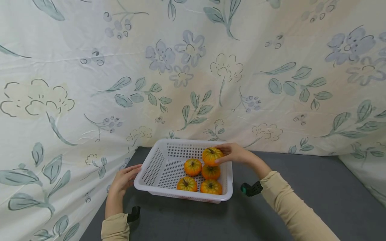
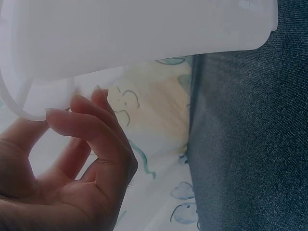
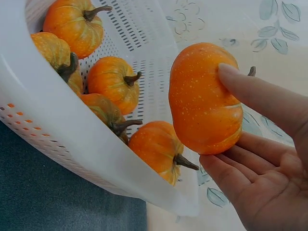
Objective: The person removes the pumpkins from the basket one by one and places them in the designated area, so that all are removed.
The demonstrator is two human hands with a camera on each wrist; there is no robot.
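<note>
A small orange pumpkin (image 1: 212,156) is held by my right hand (image 1: 233,154) over the right back part of a white plastic basket (image 1: 152,190). In the right wrist view, the thumb lies on one side of that pumpkin (image 3: 204,98) and the fingers on the other, its stem toward the palm. Several more small pumpkins (image 3: 113,84) sit inside the basket, grouped toward its right side. My left hand (image 1: 125,179) is at the basket's left end. Seen from the left wrist, thumb and curled fingers (image 2: 89,126) pinch the basket's rim (image 2: 33,117).
The basket stands on a dark grey table (image 1: 187,221). Behind and to the left hangs a white cloth (image 1: 193,100) printed with flowers and leaves, close to the basket's back edge. A dark wrist device (image 1: 251,189) is on my right wrist.
</note>
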